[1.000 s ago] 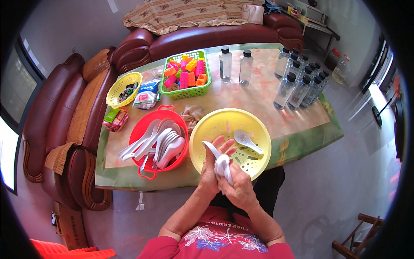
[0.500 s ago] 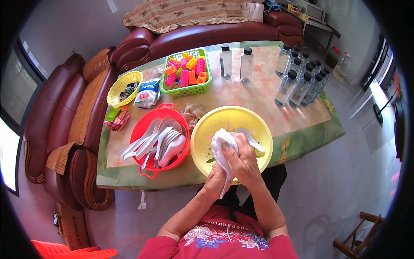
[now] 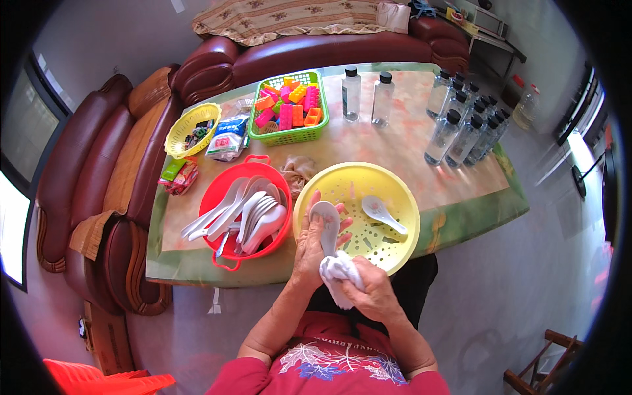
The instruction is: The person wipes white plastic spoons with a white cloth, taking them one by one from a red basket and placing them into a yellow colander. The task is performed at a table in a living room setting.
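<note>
Left fingers (image 3: 345, 224) partly behind spoon (image 3: 329, 226), its handle hidden by cloth (image 3: 338, 268)

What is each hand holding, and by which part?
The left hand holds a white spoon by its bowl; the right hand grips a bunched white cloth at the handle end.

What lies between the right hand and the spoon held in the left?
A bunched white cloth; in the head view, the right hand holds it over the lower end of the spoon.
</note>
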A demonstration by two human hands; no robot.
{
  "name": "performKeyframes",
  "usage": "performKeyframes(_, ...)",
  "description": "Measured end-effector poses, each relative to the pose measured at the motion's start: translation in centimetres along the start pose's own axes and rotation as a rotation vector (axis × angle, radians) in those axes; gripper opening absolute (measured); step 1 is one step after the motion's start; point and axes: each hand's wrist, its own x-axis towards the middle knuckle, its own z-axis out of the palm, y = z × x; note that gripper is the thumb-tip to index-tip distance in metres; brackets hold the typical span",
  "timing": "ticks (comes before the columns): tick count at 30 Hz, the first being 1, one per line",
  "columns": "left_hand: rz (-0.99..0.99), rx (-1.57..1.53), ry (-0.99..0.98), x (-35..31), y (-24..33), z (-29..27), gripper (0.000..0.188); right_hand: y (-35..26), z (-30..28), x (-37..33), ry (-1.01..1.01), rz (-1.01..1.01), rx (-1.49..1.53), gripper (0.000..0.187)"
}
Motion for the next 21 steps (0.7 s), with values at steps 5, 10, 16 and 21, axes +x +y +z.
performKeyframes(5, -0.071, -0.177, -0.044, -0.3, -1.3, -0.2, 0.043, -2.2, -1.0, 2.6, 0.452, -0.181, -0.485, 0.047)
performKeyframes(10, -0.090, -0.372, -0.139, -1.0, -1.7, 1.5, 0.047, -0.6, -0.3, 4.3, 0.335, -0.198, -0.924, 0.037)
performKeyframes(16, -0.071, -0.218, -0.196, -0.8, -1.7, -0.1, 0.049, -1.3, -1.6, 3.1, -0.007, -0.212, -0.586, 0.034)
performKeyframes(21, -0.183, -0.119, -0.120, -0.9, -1.5, -0.5, 0.057, -0.3, -1.0, 1.2, -0.042, -0.285, -0.395, 0.029)
